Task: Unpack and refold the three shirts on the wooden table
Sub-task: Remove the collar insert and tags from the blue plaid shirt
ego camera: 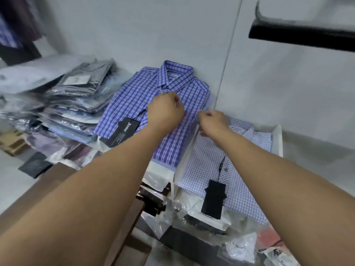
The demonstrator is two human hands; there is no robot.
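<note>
1. Near edge of the wooden table (53, 185): loose plastic wrap (169, 214), crumpled, partly under the white box (276, 139).
2. Right side: white checked shirt (236, 192) lies folded in that box, black tag on top.
3. Left hand (165, 110): fingers bunched on the front of the blue shirt (134, 96), apparently pinching cloth near the buttons.
4. Right hand (213, 121): fingertips pinched together at that shirt's right edge. Whether they hold a pin or only cloth cannot be told.
5. Blue shirt lies folded at the far edge, collar against the wall.
6. Far left corner: stack of bagged shirts (76, 104), leaning.
7. Risk: pulling unevenly could drag the shirt into the box; a hidden pin could snag cloth; an elbow could topple the stack.
</note>
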